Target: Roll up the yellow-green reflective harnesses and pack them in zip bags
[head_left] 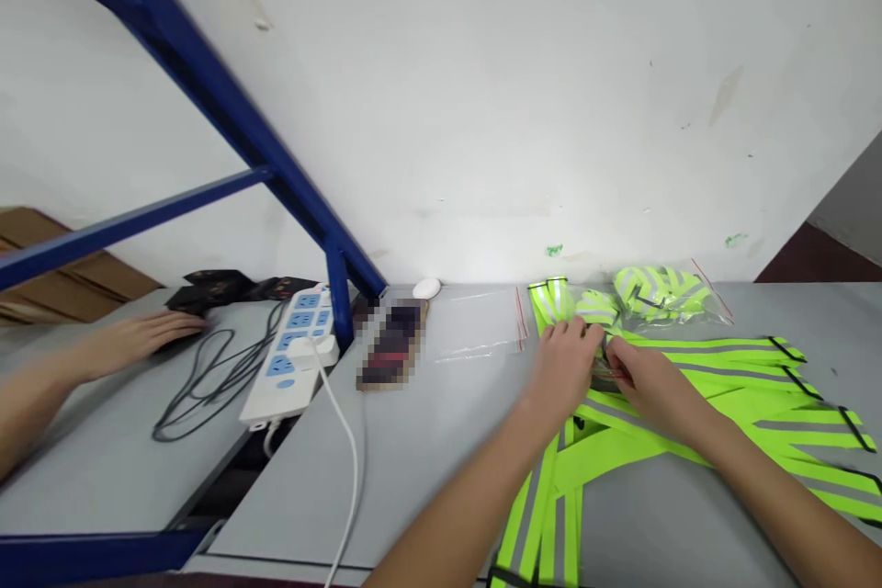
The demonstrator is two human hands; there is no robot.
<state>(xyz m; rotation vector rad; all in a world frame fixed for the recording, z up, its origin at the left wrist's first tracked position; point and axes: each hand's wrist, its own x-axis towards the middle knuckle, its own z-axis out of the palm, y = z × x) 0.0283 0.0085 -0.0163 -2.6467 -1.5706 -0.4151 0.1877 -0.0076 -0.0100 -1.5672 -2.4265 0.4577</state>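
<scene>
My left hand [569,356] and my right hand [644,377] are close together at the right part of the table. Both are closed, with fingers curled at the mouth of a small clear zip bag, whose red edge shows by my right fingers. A rolled yellow-green reflective strap [598,307] shows just beyond my fingertips and looks to be inside that bag. Under and around my hands lie several flat yellow-green reflective straps [734,356] with grey stripes and black end bands. My fingers hide part of the bag.
A filled zip bag [661,294] lies by the wall, with flat clear bags [479,322] further left. A blurred-out phone-like object [392,344], a white round object [426,288] and a power strip [286,367] follow. Beyond the blue frame [227,119] rests another person's hand [148,337].
</scene>
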